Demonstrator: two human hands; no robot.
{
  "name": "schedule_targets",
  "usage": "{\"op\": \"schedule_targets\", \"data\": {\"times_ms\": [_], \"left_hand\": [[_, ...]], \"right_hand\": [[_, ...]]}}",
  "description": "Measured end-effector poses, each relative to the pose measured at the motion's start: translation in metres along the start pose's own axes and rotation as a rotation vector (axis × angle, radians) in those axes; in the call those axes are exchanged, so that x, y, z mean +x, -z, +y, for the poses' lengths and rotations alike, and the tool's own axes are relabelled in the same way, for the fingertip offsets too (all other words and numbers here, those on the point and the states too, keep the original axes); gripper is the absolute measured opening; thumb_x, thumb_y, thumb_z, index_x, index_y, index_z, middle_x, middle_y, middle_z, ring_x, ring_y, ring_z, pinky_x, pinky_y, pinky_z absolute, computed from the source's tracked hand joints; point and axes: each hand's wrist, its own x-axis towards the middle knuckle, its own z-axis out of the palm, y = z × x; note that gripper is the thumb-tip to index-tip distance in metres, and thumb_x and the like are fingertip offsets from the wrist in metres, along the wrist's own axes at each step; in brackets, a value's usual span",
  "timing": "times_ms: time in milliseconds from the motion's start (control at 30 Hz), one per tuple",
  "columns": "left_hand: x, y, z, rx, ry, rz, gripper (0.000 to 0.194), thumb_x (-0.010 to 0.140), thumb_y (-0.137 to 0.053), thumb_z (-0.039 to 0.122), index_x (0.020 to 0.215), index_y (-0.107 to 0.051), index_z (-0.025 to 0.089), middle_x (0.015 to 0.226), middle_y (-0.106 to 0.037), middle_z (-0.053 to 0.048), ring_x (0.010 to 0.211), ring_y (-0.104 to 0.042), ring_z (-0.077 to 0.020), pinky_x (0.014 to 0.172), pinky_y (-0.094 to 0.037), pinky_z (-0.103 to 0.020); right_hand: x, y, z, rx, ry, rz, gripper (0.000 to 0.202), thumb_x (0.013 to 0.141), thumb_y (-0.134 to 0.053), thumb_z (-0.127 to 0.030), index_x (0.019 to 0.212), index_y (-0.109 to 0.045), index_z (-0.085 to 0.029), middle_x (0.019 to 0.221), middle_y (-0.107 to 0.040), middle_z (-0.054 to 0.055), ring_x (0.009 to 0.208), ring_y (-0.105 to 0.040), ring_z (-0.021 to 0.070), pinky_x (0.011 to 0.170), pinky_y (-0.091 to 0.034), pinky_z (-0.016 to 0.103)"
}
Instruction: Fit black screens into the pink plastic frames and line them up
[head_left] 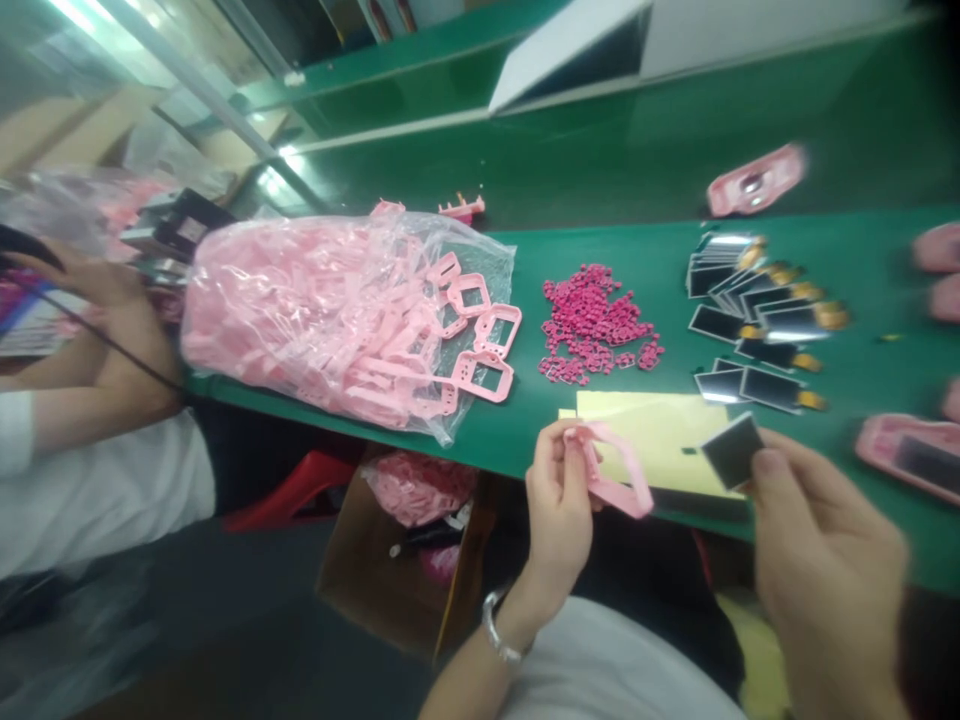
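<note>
My left hand (556, 490) is closed on one side of a pink plastic frame (622, 470), a casing part with a square opening, held tilted over the table's front edge. Between the thumb and fingers of my right hand (825, 540) is a small dark display screen (733, 452) with a pale border. The two pieces are apart, with a gap between them. Beneath them lies a yellow pad (637, 412). Farther back is a heap of small magenta buttons (596, 320). To its right, several more display screens (772, 388) with orange ribbon ends lie in overlapping rows.
A clear plastic bag (300, 310) spills pink frames across the green table (525, 440). Pink casings (911, 450) lie at the right, another casing (756, 182) at the back. Below the edge stands a cardboard box (375, 570). Another person's arm (127, 340) is at far left.
</note>
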Motion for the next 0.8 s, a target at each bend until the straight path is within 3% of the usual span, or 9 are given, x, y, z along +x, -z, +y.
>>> {"op": "schedule_targets", "data": {"times_ms": [100,200,267,367,633,700,800], "left_hand": [[-0.004,0.008,0.008,0.092,-0.004,-0.107,0.031,0.102,-0.059,0.048,0.108,-0.071,0.02,0.065,-0.057,0.002,0.054,-0.051,-0.0105,0.051,-0.041,-0.02],[-0.008,0.012,0.017,-0.005,0.121,-0.354,0.043,0.104,-0.051,0.056,0.117,-0.066,0.019,0.056,-0.053,0.004,0.042,-0.047,-0.0102,0.041,-0.034,-0.019],[-0.01,0.013,0.021,-0.063,0.153,-0.453,0.046,0.104,-0.049,0.057,0.125,-0.062,0.018,0.053,-0.054,0.005,0.04,-0.05,-0.0112,0.039,-0.034,-0.018],[-0.009,0.013,0.025,-0.059,0.13,-0.503,0.045,0.105,-0.048,0.055,0.125,-0.063,0.017,0.05,-0.053,0.005,0.038,-0.047,-0.0099,0.038,-0.033,-0.016],[-0.01,0.01,0.028,-0.055,0.105,-0.46,0.042,0.107,-0.045,0.053,0.116,-0.065,0.018,0.046,-0.047,0.008,0.035,-0.043,-0.007,0.037,-0.033,-0.014],[-0.011,0.007,0.026,-0.052,0.12,-0.429,0.041,0.106,-0.046,0.055,0.114,-0.064,0.019,0.046,-0.046,0.009,0.034,-0.042,-0.007,0.035,-0.032,-0.013],[-0.011,0.002,0.025,-0.065,0.172,-0.385,0.033,0.098,-0.065,0.051,0.107,-0.06,0.02,0.052,-0.049,0.01,0.032,-0.041,-0.0057,0.031,-0.03,-0.013]], "right_hand": [[-0.007,0.012,-0.02,-0.091,0.168,-0.102,0.037,0.089,-0.075,-0.056,0.11,-0.08,-0.026,0.096,-0.078,0.005,0.07,-0.066,0.0173,0.057,-0.049,0.029],[-0.005,0.013,-0.028,-0.142,0.546,-0.379,0.016,0.096,-0.071,-0.036,0.107,-0.078,-0.027,0.087,-0.075,0.001,0.068,-0.064,0.0145,0.059,-0.047,0.028],[-0.002,0.011,-0.028,-0.159,0.707,-0.496,0.013,0.098,-0.068,-0.02,0.107,-0.075,-0.025,0.084,-0.073,-0.001,0.07,-0.064,0.0133,0.064,-0.047,0.028],[0.0,0.009,-0.024,-0.144,0.764,-0.518,0.021,0.096,-0.067,-0.006,0.109,-0.071,-0.021,0.086,-0.072,0.0,0.076,-0.062,0.0125,0.069,-0.047,0.027],[-0.002,0.009,-0.023,-0.109,0.764,-0.567,0.02,0.095,-0.068,-0.004,0.107,-0.068,-0.02,0.085,-0.068,-0.001,0.076,-0.056,0.0113,0.07,-0.047,0.026],[0.0,0.007,-0.023,-0.121,0.798,-0.536,0.02,0.094,-0.07,-0.005,0.107,-0.069,-0.019,0.092,-0.067,0.002,0.083,-0.057,0.0126,0.073,-0.048,0.027],[0.003,0.002,-0.02,-0.213,0.85,-0.421,0.016,0.094,-0.072,-0.011,0.105,-0.073,-0.022,0.111,-0.063,0.008,0.091,-0.054,0.0158,0.076,-0.047,0.03]]}}
